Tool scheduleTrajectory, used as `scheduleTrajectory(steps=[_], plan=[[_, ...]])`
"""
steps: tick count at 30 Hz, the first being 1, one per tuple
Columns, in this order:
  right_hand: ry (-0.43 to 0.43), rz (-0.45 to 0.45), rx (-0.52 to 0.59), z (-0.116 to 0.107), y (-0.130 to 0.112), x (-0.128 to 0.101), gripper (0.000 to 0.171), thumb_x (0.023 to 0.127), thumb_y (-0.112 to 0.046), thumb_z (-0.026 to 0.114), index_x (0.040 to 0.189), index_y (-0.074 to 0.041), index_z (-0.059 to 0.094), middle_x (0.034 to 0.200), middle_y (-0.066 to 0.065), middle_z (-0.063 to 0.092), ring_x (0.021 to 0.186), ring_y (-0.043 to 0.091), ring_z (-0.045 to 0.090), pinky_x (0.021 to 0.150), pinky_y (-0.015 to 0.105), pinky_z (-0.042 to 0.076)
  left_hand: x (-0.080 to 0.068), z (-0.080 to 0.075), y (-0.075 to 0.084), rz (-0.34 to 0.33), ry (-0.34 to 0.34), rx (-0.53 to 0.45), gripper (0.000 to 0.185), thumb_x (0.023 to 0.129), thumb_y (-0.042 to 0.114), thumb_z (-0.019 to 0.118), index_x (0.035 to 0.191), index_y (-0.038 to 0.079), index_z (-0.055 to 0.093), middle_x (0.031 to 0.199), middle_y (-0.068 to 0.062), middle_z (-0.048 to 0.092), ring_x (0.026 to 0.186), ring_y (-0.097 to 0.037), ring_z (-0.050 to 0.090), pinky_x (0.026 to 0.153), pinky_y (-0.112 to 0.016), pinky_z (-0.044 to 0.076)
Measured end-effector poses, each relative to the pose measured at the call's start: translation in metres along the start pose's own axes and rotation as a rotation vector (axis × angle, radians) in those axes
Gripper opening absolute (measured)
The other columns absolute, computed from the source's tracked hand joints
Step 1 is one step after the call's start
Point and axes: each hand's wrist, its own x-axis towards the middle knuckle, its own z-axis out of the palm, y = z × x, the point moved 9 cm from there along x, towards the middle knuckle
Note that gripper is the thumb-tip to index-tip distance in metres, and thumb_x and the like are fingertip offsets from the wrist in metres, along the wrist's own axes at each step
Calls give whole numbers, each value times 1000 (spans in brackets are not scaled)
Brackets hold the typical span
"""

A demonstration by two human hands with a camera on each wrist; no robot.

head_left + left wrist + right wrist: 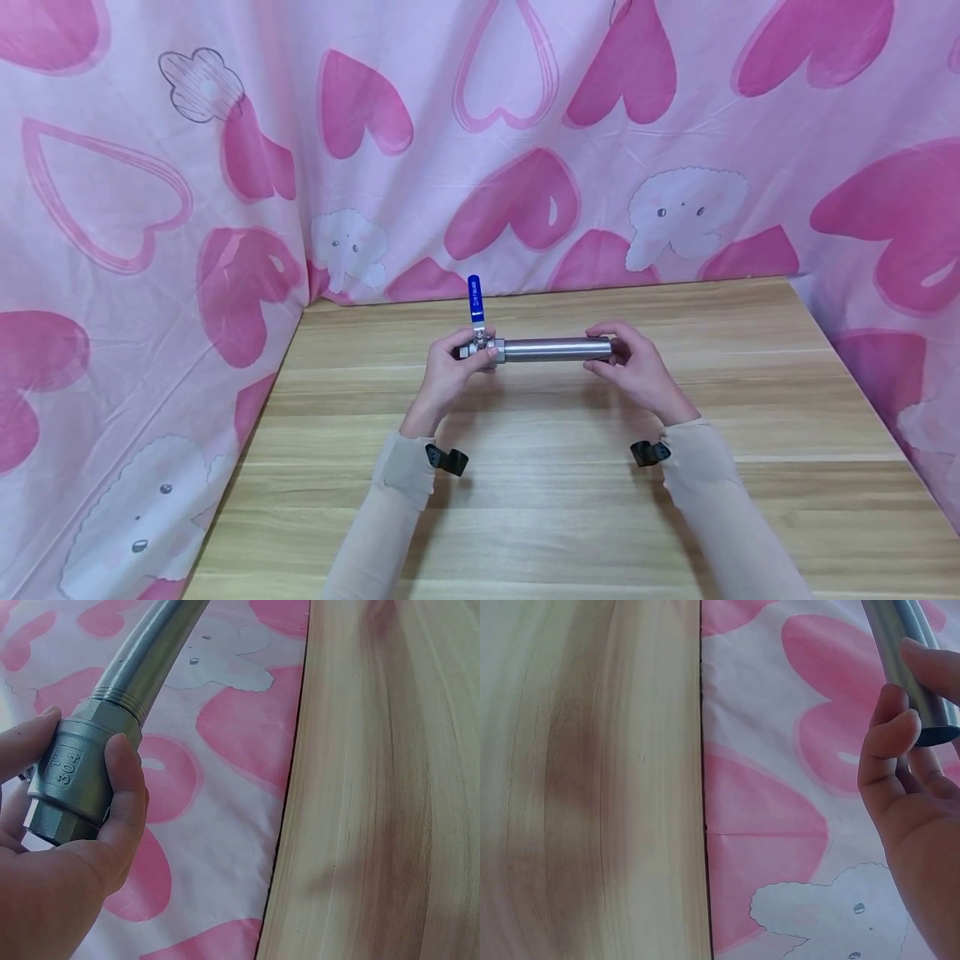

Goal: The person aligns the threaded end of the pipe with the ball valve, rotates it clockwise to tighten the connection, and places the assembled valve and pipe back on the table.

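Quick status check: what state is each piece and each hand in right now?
Valve: held above the table, pipe threaded into it.
Blue handle: standing upright.
Steel pipe: level, joined to the valve, some thread still exposed.
Left hand: grips the valve.
Right hand: holds the pipe's free end.
Table: bare wood beneath.

One valve (476,340), one steel pipe (557,349), two hands, one table (750,400).

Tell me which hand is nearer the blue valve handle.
Left. The left hand grips the valve body right under the blue handle, which stands upright. The right hand holds the far end of the steel pipe, well away from it.
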Motion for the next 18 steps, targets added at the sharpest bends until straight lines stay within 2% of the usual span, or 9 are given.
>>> scheduleTrajectory(steps=[5, 8, 14, 18], plan=[[1, -3, 2, 0, -1, 0, 45, 85, -13, 74, 126, -15, 56, 120, 11, 57, 89, 24, 53, 68, 16, 48, 0, 0, -1, -8, 4, -6, 31, 88, 15, 72, 118, 13, 68, 118, -11, 63, 97, -26, 63, 81, -36, 62], [-5, 5, -10, -1, -10, -2, 44, 86, -9, 73, 126, -12, 56, 118, 14, 57, 87, 24, 52, 67, 16, 48, 0, 0, -1, -6, 4, -6, 31, 88, 15, 72, 118, 12, 68, 117, -11, 63, 98, -28, 62, 81, -35, 62], [-11, 21, -29, 1, 0, 1, 46, 85, -7, 73, 127, -10, 55, 118, 15, 57, 85, 22, 52, 65, 16, 47, 0, 0, -2, -3, 2, 10, 34, 88, 19, 72, 121, 12, 67, 119, -11, 62, 97, -26, 63, 81, -33, 62], [-13, 26, -20, 0, -11, -2, 45, 85, -5, 73, 126, -7, 55, 116, 16, 58, 82, 23, 52, 64, 16, 48, -1, 0, -1, -5, 1, 16, 35, 87, 21, 72, 121, 12, 67, 119, -11, 62, 98, -27, 62, 82, -33, 62]])
